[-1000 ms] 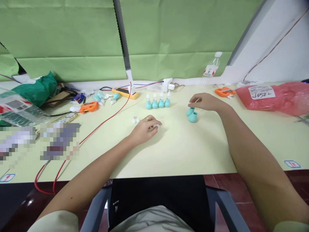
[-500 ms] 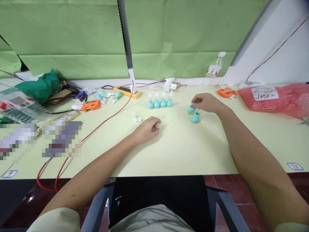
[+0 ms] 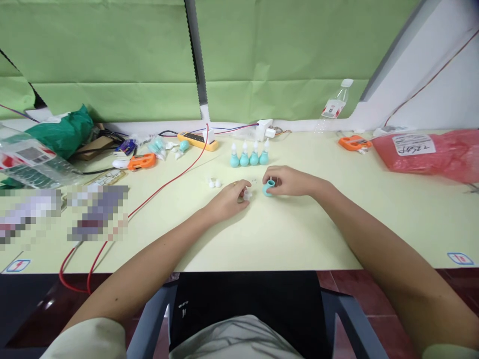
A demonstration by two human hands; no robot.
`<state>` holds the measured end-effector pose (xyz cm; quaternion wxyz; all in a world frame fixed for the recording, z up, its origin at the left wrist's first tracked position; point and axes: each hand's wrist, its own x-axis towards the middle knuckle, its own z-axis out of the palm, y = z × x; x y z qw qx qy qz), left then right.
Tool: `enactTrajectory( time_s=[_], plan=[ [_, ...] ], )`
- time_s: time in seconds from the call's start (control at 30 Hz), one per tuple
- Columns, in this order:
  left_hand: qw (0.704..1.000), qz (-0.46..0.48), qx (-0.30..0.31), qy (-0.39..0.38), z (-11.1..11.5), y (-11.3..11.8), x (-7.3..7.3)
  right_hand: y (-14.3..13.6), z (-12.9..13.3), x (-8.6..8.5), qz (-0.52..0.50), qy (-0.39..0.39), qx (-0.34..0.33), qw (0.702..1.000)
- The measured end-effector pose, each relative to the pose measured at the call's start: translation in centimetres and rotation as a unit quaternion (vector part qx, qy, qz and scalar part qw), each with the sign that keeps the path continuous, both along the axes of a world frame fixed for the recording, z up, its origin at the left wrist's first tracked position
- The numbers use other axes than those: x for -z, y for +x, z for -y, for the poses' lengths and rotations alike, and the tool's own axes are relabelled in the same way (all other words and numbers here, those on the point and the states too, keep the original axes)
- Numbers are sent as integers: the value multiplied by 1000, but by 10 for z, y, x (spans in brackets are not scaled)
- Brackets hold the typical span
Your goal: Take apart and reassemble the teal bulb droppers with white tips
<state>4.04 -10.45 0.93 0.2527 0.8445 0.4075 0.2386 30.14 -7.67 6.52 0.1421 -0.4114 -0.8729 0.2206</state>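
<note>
My right hand [image 3: 286, 180] is closed around a teal rubber bulb [image 3: 268, 188] with its open neck facing up, low over the table. Only this one loose bulb shows; the hand and forearm cover the area behind. To its left, my left hand [image 3: 229, 199] pinches a small translucent plastic piece [image 3: 247, 194] between thumb and fingers, close to the tabletop. Farther back, several teal bulbs with white pointed tips [image 3: 249, 157] stand upright in a row. Left of my left hand lie small white caps [image 3: 214, 183]. Tiny clear bits [image 3: 254, 180] rest between the hands.
A yellow power strip [image 3: 198, 141], orange tools [image 3: 355, 143] and a clear bottle [image 3: 334, 104] stand toward the back. On the right lies a red plastic bag [image 3: 419, 152]. A green bag [image 3: 63, 132] and a red cable [image 3: 164, 185] occupy the left.
My right hand has moved left and toward me, bringing a teal bulb close to my left hand. Two loose bulbs showed at the right before; now one is visible. My left hand barely moved.
</note>
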Motion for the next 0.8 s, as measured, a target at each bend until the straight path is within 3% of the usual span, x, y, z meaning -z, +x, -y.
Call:
enactTrajectory(
  time_s=[0.1,0.3,0.43,0.57,0.67,0.8],
  plan=[
    [1000,9,-3,-9,1,1,1,-2,-3,9,8,-41,-3,999],
    [998,55,-29,-11,1,1,2,2,-6,11,18,-114,18,993],
    [983,171,-53,-47,-4,3,5,1,-9,14,-26,-149,4,988],
    [937,327,-52,-110,-7,4,2,-9,-4,20,-75,-189,-20,979],
    [916,378,-46,-123,-3,5,-5,-21,4,25,-82,-131,-13,988],
    [922,370,-20,-107,6,9,-11,-32,15,26,-61,-25,-23,998]
  ],
)
